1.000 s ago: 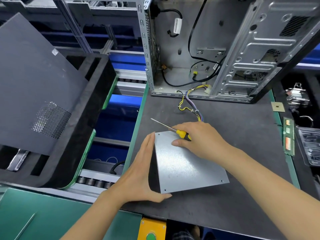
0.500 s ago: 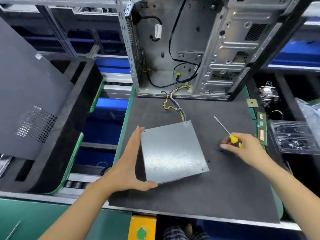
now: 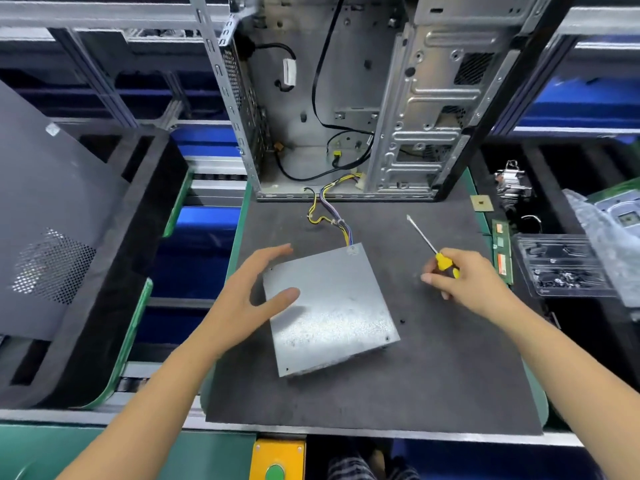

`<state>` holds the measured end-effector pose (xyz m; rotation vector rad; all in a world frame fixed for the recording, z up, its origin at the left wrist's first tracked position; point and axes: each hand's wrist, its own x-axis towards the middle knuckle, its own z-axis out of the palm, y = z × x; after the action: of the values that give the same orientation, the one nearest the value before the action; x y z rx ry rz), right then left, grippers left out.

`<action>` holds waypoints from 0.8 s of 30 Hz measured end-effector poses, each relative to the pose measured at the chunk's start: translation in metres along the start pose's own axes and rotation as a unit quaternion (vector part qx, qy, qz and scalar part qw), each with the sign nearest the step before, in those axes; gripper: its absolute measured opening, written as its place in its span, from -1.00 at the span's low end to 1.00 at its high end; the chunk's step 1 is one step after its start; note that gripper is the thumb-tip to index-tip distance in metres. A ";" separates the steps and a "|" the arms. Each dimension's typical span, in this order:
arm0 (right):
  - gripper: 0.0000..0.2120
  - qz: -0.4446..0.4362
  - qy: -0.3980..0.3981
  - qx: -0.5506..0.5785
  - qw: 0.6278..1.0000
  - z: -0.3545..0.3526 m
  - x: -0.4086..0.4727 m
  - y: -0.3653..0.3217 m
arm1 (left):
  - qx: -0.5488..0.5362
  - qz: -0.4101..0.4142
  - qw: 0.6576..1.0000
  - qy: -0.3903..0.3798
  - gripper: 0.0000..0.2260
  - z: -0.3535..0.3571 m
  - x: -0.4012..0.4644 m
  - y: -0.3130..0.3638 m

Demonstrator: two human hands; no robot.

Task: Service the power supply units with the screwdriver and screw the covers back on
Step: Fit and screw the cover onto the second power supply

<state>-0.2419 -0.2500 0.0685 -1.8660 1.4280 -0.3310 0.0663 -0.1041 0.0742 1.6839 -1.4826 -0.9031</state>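
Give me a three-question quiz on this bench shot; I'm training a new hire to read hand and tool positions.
1. True or false: the right hand holds the screwdriver with its tip touching the power supply unit.
2. Which hand is nearest the unit's left edge? A) left hand B) right hand
3. Fill in: the unit's wire bundle runs back toward the open ____.

Key:
1. False; the tip points away, off the unit.
2. A
3. Computer case.

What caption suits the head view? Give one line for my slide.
Left hand open over the power supply unit, right hand gripping the screwdriver on the mat.
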 end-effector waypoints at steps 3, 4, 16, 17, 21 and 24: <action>-0.94 -0.033 -0.011 0.169 0.985 -0.003 -0.012 -0.047 | 0.002 0.043 0.998 0.049 -0.75 0.009 0.010 0.014; -0.93 -0.063 -0.013 0.185 0.981 0.000 -0.018 -0.065 | -0.011 0.053 0.997 0.062 -0.85 0.013 0.013 0.020; -0.71 -0.311 0.223 0.027 0.924 0.075 -0.034 -0.128 | -0.413 -0.105 0.904 0.022 -0.79 0.026 0.020 0.048; -0.67 -0.333 0.241 -0.008 0.912 0.080 -0.033 -0.128 | -0.451 -0.145 0.881 0.023 -0.79 0.024 0.020 0.048; -0.65 -0.371 0.274 -0.088 0.883 0.088 -0.027 -0.129 | -0.499 -0.241 0.832 0.027 -0.77 0.019 0.020 0.039; -0.58 -0.357 0.215 -0.109 0.903 0.092 -0.030 -0.131 | -0.489 -0.218 0.844 0.044 -0.81 0.016 0.017 0.032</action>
<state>-0.1024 -0.1727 0.1025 -2.5830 1.0040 -1.0274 0.0382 -0.1247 0.0925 1.2153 -0.3657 -1.4663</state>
